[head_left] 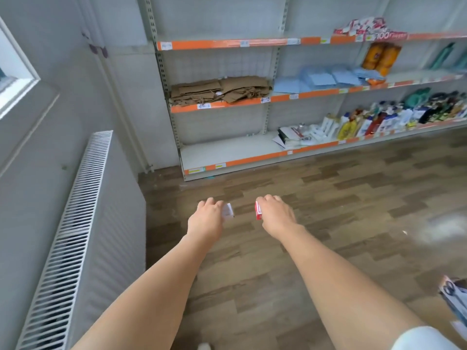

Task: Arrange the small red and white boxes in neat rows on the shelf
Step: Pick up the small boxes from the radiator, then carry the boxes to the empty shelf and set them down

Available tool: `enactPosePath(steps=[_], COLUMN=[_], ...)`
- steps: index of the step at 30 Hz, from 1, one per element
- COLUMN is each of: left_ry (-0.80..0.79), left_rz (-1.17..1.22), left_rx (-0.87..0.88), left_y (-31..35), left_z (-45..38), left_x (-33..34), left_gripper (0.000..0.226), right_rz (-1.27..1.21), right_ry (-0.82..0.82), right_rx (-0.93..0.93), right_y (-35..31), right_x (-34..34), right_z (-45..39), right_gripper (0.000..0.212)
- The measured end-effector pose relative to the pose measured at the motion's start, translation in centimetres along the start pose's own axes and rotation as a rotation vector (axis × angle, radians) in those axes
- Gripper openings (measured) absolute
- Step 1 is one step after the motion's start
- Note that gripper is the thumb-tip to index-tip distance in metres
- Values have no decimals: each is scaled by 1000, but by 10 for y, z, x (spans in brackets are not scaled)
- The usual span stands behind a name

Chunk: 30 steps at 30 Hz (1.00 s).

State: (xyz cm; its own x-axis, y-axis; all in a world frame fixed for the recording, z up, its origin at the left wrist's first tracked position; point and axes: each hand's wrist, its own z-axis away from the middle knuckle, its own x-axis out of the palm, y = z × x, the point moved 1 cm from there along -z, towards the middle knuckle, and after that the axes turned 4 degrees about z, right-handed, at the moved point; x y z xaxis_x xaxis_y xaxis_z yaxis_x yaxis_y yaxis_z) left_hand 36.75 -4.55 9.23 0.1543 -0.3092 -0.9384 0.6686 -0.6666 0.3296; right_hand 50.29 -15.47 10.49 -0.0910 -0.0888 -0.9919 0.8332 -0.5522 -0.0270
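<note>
Both my arms reach forward over the wooden floor, some way short of the shelf unit (227, 162). My left hand (208, 215) grips a small white box (228, 210), whose end sticks out to the right of my fingers. My right hand (275, 213) grips a small red and white box (258, 210), which shows at the hand's left side. The two boxes are apart, with a gap of floor between them. The lowest shelf's left section is bare white board behind an orange price strip.
A white radiator (70, 238) runs along the left wall under a window. Brown paper bags (219, 92) lie on the middle shelf. Bottles and packets (379, 120) fill the shelves to the right. A packet with scissors (452, 296) sits at the right edge.
</note>
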Motion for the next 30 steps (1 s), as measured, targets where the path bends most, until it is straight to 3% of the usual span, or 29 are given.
enactPosePath(steps=[16,30], left_ry=[-90,-118], left_rz=[-53,-52], left_rx=[209,310], left_y=[57,126], left_z=[-218,-402], left_x=[-41,-46], left_gripper=[42,41], right_rz=[20,57], right_ry=[45,26], right_rx=[191,209], right_y=[75,170], right_x=[-54,-81], right_z=[-163,-312], right_gripper=[41,48])
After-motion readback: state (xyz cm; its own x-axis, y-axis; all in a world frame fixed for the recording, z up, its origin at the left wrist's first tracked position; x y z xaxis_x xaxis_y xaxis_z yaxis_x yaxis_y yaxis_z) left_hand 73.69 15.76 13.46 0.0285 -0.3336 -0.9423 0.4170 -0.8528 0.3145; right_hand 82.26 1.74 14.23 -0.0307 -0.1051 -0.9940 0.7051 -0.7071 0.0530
